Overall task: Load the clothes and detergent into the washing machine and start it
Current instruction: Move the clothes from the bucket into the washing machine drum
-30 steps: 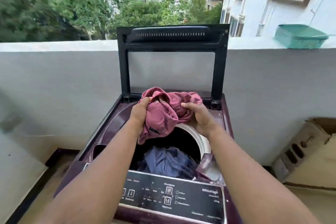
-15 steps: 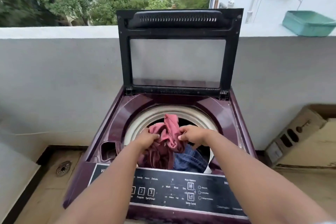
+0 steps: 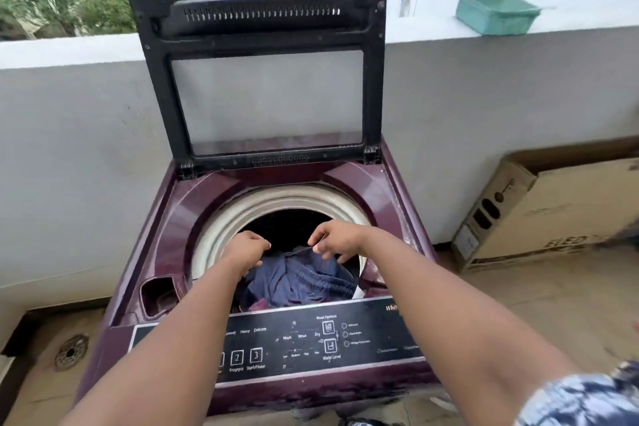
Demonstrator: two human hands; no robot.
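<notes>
Balcony, washing machine (image 3: 276, 190) w/ lid up: both hands in drum mouth, left hand (image 3: 246, 252) curling shut, contents unclear, right hand (image 3: 340, 240) pinching blue clothes (image 3: 301, 282) piling at front rim, risking snagging/imbalance imo.

- The left forearm (image 3: 179, 332) covers the left part of the black control panel (image 3: 311, 342), hiding the first numbered button and the start of the row of labels.
- The left hand (image 3: 246, 250) bends down into the drum, its fingertips out of sight.
- The maroon cloth (image 3: 257, 305) shows only as a sliver beneath the dark blue garment (image 3: 301, 282).
- The patterned blue and white sleeve (image 3: 584, 398) is blurred and cut by the right edge.
- The cardboard box (image 3: 553, 218) runs off the frame.
</notes>
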